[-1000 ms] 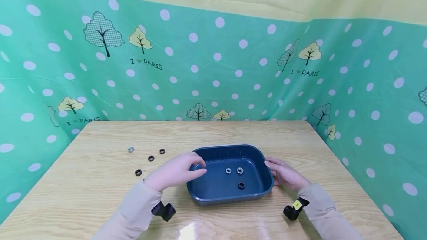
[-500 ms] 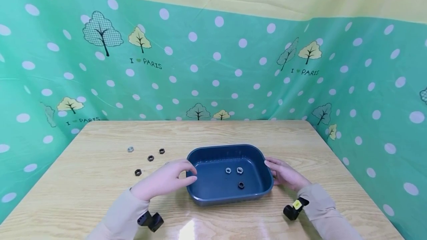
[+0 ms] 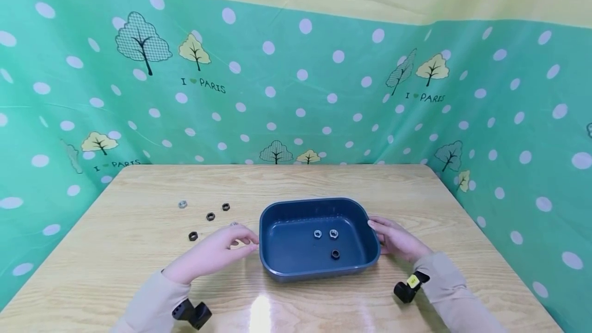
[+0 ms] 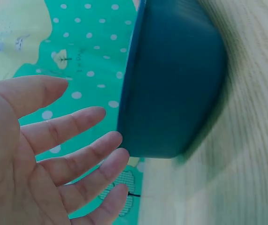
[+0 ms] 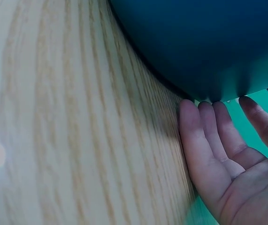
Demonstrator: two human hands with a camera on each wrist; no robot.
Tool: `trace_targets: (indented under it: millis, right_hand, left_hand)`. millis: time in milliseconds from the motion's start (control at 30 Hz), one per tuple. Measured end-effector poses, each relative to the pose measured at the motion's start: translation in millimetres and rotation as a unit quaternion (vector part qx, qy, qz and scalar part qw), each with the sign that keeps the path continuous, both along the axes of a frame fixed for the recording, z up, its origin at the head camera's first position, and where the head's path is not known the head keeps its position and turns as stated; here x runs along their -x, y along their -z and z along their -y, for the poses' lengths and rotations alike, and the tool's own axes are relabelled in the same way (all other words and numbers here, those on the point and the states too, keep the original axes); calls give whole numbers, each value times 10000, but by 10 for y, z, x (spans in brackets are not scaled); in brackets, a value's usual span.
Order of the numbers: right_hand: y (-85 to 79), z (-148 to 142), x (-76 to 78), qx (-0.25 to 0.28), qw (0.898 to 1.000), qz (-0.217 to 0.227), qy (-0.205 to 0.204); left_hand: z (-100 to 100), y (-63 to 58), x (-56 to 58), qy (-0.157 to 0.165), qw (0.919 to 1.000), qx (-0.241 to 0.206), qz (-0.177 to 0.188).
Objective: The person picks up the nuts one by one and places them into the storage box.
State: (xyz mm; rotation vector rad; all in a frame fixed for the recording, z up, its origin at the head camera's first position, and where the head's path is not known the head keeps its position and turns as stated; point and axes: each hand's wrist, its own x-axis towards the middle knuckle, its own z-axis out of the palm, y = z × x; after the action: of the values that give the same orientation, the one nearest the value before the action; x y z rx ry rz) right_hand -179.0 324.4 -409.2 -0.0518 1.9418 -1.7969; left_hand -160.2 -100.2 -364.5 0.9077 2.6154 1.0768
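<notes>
A dark blue rectangular bin [image 3: 319, 273] stands on the table, with two silver hex nuts [image 3: 334, 234] and one black nut [image 3: 335, 254] inside. Just outside its left wall is my left hand [image 3: 217, 251], fingers spread and relaxed, holding nothing; in the left wrist view the fingertips [image 4: 111, 138] come close to the bin's side, and whether they touch it I cannot tell. My right hand [image 3: 400, 240] rests against the bin's right wall, its fingertips [image 5: 220, 110] touching the outer surface low down near the table.
Left of the bin lie three black nuts [image 3: 210, 216] and a silver nut [image 3: 182, 204]. Another silver nut [image 3: 234, 223] is partly hidden behind my left hand. A green dotted curtain [image 3: 287, 91] hangs behind the wooden table [image 3: 139, 251] and along its sides.
My left hand has moved left, from over the bin's left end to just outside its left wall. The right hand, the bin and the nuts stay put.
</notes>
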Motion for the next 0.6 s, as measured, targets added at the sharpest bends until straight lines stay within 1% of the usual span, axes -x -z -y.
trace_targets:
  millis: [200,333,433,600]
  right_hand:
    - [2,-12,16,-7,10000,-6,-14]
    - [-6,-9,14,-11,10000,-9,-19]
    - [-7,-3,7,-15,10000,-22,-32]
    - [2,8,1,-41,10000,-21,19]
  left_hand:
    - [38,51,-13,-69,9999,-2,97]
    - [88,50,-37,-138,9995,-94,282]
    - [146,45,-44,-240,9987,-195,399]
    - [271,91,-43,-530,9973,-305,408]
